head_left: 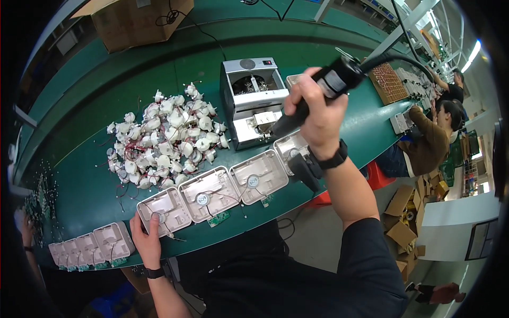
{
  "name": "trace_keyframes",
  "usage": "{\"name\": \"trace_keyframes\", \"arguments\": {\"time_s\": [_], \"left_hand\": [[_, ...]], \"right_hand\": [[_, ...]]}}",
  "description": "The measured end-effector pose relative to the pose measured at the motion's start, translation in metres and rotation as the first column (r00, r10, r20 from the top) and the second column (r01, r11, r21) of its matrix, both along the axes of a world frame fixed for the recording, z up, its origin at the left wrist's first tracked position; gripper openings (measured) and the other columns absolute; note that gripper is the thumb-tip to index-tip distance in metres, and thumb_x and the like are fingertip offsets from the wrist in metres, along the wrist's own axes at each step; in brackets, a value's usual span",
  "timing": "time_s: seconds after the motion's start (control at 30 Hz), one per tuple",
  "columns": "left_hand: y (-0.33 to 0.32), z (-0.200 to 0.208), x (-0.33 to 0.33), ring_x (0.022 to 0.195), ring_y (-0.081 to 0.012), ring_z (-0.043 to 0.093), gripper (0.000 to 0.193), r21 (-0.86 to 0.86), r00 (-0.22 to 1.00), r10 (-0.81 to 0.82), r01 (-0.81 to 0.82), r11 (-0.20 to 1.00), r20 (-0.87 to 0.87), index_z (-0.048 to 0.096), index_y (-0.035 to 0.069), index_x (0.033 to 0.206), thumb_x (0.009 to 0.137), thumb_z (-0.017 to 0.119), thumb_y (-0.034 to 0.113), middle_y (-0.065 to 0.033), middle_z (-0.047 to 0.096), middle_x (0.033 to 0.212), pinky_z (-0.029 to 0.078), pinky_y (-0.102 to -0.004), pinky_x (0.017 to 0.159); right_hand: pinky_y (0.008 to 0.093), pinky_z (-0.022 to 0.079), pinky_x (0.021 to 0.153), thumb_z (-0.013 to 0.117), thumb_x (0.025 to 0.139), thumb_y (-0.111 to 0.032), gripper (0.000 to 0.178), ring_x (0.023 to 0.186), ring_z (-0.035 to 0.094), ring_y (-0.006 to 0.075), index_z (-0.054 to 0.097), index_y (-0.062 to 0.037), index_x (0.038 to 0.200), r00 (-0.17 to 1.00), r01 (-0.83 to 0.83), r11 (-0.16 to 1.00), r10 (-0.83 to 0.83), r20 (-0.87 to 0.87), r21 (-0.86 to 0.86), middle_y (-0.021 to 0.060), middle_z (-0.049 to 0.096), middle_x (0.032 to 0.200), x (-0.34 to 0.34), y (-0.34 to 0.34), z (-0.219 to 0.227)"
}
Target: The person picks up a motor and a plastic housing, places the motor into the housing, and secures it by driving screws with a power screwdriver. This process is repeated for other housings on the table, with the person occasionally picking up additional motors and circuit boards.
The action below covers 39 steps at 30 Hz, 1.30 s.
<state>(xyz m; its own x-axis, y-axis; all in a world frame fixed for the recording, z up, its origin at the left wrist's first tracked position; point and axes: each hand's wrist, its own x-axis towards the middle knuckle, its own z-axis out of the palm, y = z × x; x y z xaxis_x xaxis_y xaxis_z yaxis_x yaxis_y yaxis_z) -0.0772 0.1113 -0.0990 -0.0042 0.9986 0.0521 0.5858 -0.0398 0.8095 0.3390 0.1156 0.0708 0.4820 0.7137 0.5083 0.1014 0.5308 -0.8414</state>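
Observation:
My right hand (318, 114) is wrapped round a black electric screwdriver (335, 79) with a cable at its top end. The tool slants down to the left, and its lower end is by the front of a grey screw feeder (254, 100). My left hand (147, 238) grips the near left edge of a white plastic housing (172, 204), with the thumb inside next to a small round speaker. To its right, further open housings (209, 193) stand in a row, each with a speaker and wires. Green circuit boards (218, 219) hang at their near edges.
A large heap of white wired parts (164, 140) covers the bench behind the row. More housings (87, 249) line the left edge, near another person's hand (25, 225). A cardboard box (138, 24) stands at the back. People (432, 132) sit working at the right.

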Motion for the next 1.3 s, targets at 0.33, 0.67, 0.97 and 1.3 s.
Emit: {"name": "trace_keyframes", "arguments": {"time_s": [0.33,0.67,0.97,1.3], "left_hand": [[0.009,0.009,-0.007,0.116,-0.0202,0.057,0.053,-0.108,0.991,0.037,-0.023,0.994,0.129,0.053,-0.005,0.137,0.096,0.069,0.024,-0.013,0.059,0.129,0.043,-0.0323,0.102],[0.007,-0.009,-0.007,0.102,-0.0176,0.058,0.055,-0.071,0.985,0.017,-0.005,0.997,0.17,0.055,-0.001,0.136,0.094,0.072,0.029,-0.0088,0.057,0.117,0.047,-0.0294,0.088],[0.006,-0.001,0.0,0.116,-0.0202,0.057,0.053,-0.136,0.985,0.027,-0.004,0.991,0.173,0.051,-0.004,0.139,0.097,0.068,0.023,-0.0138,0.061,0.13,0.042,-0.0323,0.103],[0.006,0.0,-0.002,0.115,-0.0199,0.058,0.049,-0.1,0.983,0.005,0.013,0.995,0.181,0.055,-0.003,0.136,0.097,0.068,0.023,-0.0129,0.061,0.128,0.043,-0.0319,0.101]], "right_hand": [[0.0311,0.048,0.053,0.058,0.091,-0.006,0.015,0.054,0.055,0.0177,0.051,0.0011,0.101,0.996,0.086,0.996,-0.086,0.006,0.03,0.0097,0.056,0.069,0.003,-0.057,-0.032],[0.0317,0.049,0.055,0.058,0.089,-0.004,0.017,0.055,0.056,0.0177,0.049,0.0018,0.102,0.991,0.128,0.992,-0.128,0.031,0.015,0.0102,0.056,0.068,0.013,-0.06,-0.059],[0.0331,0.049,0.055,0.059,0.089,-0.006,0.018,0.055,0.054,0.0177,0.049,0.0017,0.102,0.991,0.131,0.991,-0.131,-0.01,0.025,0.0098,0.056,0.067,0.015,-0.059,-0.064],[0.0329,0.05,0.055,0.06,0.09,-0.007,0.018,0.054,0.055,0.0181,0.05,0.0008,0.102,0.993,0.102,0.994,-0.1,0.062,-0.03,0.0097,0.056,0.068,0.014,-0.05,-0.066]]}}
